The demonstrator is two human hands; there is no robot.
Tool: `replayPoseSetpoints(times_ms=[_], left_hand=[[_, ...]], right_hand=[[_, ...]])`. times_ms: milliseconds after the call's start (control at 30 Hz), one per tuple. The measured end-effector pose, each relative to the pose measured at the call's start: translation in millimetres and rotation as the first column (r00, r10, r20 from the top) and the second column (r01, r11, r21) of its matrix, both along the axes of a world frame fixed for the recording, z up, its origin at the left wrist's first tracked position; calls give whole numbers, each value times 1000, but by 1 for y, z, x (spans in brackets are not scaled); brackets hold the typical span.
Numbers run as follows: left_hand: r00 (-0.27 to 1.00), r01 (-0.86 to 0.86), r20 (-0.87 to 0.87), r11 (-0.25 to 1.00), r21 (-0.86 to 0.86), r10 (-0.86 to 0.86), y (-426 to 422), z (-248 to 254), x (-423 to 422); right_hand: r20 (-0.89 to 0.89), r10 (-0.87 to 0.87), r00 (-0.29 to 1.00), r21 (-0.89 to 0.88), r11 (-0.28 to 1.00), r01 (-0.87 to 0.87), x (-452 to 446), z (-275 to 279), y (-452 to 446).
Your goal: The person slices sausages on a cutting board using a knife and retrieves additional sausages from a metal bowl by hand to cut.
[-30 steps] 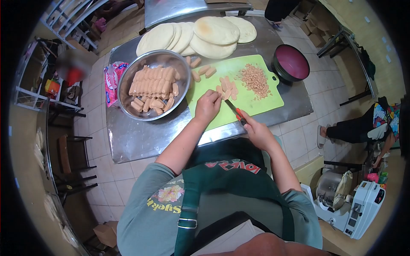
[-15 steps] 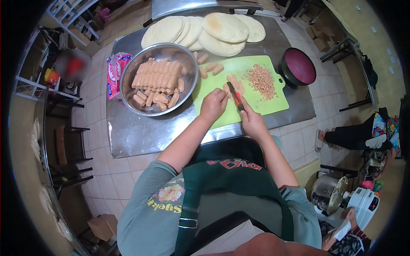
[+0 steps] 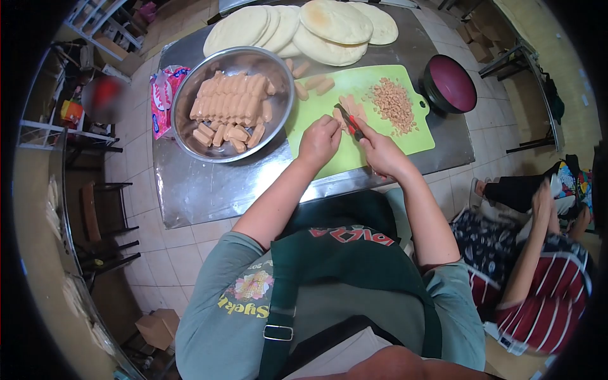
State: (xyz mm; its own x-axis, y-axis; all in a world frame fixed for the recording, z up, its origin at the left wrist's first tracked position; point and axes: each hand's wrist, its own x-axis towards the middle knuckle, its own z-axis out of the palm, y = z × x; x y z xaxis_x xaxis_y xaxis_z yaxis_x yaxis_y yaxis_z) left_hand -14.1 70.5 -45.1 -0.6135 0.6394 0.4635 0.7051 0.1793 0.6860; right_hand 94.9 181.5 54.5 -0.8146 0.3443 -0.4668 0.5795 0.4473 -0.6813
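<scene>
My right hand [image 3: 383,152] grips a knife [image 3: 352,124] by its red and black handle, the dark blade pointing up and left over the sausage strips [image 3: 352,106] on the green cutting board [image 3: 326,166]. Just left of the blade, the curled fingers of my left hand [image 3: 320,140] press on a sausage piece, mostly hidden beneath them. Toward the right of the board lies a heap of diced sausage [image 3: 394,106]. Several short sausages [image 3: 314,82] rest at the board's upper left corner. A steel bowl [image 3: 183,142] left of my hands holds stacked whole sausages [image 3: 231,95] and loose halves.
Round flatbreads [image 3: 240,31] lie along the far side of the metal table [image 3: 190,196]. A pink packet [image 3: 161,104] sits left of the bowl. Right of the board stands a dark bowl [image 3: 451,88] with a maroon inside. A person in a striped red top [image 3: 544,304] is close at my right.
My right hand has turned the knife so that it slants more to the left. A person in red has come in close on the right. The view has tilted a little.
</scene>
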Motion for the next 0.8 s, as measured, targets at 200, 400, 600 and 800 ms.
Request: replayPoseSetpoints(times_ms=[200,400,600,800], left_hand=[[1000,-23,-7,1000,18,23,1,-1,1],[1000,-16,-5,1000,-1,16,0,-1,1],[1000,-18,-18,1000,8,18,0,-1,0],[999,-17,37,999,52,15,-1,3,2]], right_hand=[[-45,14,999,79,997,-10,14,-7,-8],[37,-69,997,-77,994,71,40,0,-20],[28,-64,998,-10,998,65,67,3,-27],[-302,-59,951,189,975,121,69,-26,-20]])
